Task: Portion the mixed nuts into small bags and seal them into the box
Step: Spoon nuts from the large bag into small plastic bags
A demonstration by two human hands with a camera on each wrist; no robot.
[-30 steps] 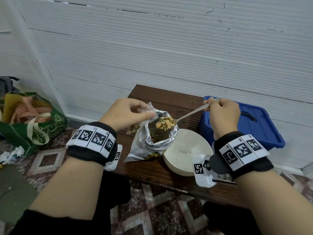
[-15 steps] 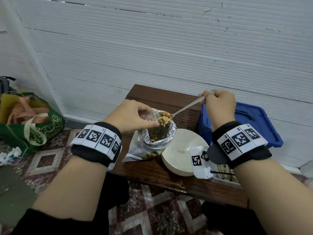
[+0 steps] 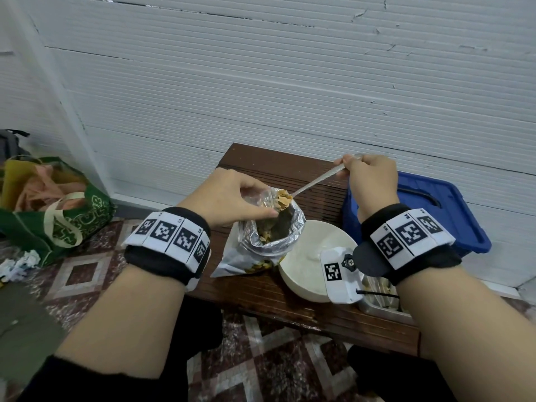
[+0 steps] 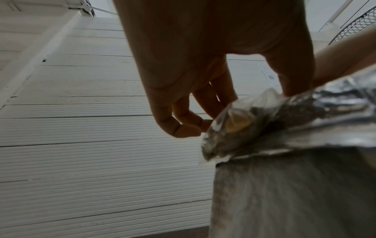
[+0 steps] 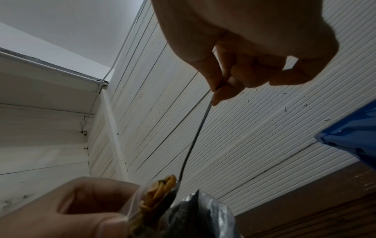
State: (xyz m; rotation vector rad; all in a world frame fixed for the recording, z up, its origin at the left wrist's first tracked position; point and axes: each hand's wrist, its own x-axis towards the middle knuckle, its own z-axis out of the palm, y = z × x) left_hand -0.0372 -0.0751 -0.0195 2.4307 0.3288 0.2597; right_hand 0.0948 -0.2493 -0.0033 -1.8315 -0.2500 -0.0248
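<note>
Since a second ago the spoon (image 3: pixel 316 182) has risen and tipped its tan nuts (image 3: pixel 283 199) at the small clear bag (image 3: pixel 261 198), pinched by the left hand (image 3: pixel 229 195) above the foil bag (image 3: pixel 269 236) on the worktop (image 3: pixel 261 288). The right hand (image 3: pixel 369 181) grips the handle.

Your right hand (image 3: pixel 369 181) has lifted farther from the white bowl (image 3: pixel 304 274), raising the spoon (image 3: pixel 316 181) handle so it tilts more steeply. The loaded spoon tip, earlier low inside the foil bag (image 3: pixel 275 239), now sits at the mouth of the small clear bag (image 3: pixel 261 198) pinched in your left hand (image 3: pixel 229 198), nuts (image 3: pixel 283 200) tipping toward it.
</note>
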